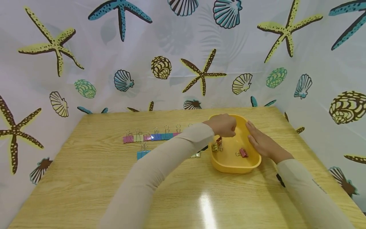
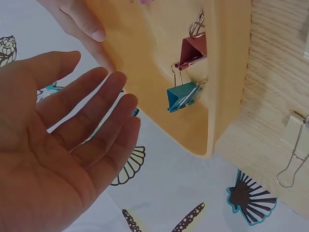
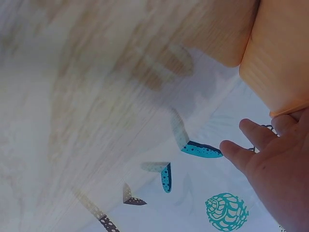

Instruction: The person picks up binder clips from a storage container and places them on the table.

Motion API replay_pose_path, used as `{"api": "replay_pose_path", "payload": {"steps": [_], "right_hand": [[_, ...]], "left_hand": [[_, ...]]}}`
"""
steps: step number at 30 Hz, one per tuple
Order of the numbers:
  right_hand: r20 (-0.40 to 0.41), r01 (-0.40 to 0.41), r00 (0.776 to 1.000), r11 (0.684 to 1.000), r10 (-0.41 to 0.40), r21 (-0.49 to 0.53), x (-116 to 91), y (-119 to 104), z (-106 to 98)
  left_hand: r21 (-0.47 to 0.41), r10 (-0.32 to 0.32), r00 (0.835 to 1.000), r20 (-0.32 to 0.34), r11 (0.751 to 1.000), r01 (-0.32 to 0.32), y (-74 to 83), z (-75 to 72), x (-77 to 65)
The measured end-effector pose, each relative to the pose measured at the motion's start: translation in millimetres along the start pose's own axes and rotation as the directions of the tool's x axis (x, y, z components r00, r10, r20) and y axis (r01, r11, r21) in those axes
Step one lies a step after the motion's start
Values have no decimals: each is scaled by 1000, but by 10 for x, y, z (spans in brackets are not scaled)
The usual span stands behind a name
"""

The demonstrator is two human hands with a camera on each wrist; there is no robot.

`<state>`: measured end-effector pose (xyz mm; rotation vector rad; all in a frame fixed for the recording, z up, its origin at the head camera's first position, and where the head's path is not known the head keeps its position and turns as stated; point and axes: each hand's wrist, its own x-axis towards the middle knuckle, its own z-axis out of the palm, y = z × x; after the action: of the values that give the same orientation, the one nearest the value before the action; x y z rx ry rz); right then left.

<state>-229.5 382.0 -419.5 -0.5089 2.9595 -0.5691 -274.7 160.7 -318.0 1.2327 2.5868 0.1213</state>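
A yellow plastic bin (image 1: 228, 168) stands on the table with several binder clips inside. My left hand (image 1: 224, 124) is over its far left part, and in the left wrist view the palm shows bare, the fingers loosely bent. Near those fingers, a teal binder clip (image 2: 183, 95) and a red binder clip (image 2: 194, 52) lie in the bin. A pink binder clip (image 1: 243, 153) is on the bin floor, with a gold one (image 1: 215, 147) by the left wall. Along the right rim rests my right hand (image 1: 264, 143), fingers extended.
Left of the bin runs a row of colored binder clips (image 1: 156, 136), handles upward. In front of it, a blue binder clip (image 1: 143, 155) begins a second row, partly hidden by the left sleeve (image 1: 160, 168). A patterned curtain (image 1: 171, 92) hangs behind the wooden table (image 1: 94, 178).
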Motion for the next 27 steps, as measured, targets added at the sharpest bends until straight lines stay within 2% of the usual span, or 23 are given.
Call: {"api": "replay_pose_path", "payload": {"steps": [3,7,11,18,23,27], "right_hand": [[-1,7,1000,1000,-7,-2,1,13,2],[-6,17,1000,1000,-17,-6,2,14,6],[-16,15,1000,1000,-15,-7,-9,-2,9],[-16,16,1000,1000,-16,3,-19,-9,20],[-16,19,1000,1000,-19,9,-11,5,16],[-16,19,1000,1000,-19,6,-5,5,5]], "left_hand": [[30,-57,997,46,998,56,34,13,69],[49,-131,989,71,991,128,74,67,127],[74,-191,979,65,980,186,69,152,162],[100,-229,973,29,969,225,51,243,138],[132,-301,954,-8,945,299,166,227,100],[165,-371,929,-4,916,366,227,251,171]]}}
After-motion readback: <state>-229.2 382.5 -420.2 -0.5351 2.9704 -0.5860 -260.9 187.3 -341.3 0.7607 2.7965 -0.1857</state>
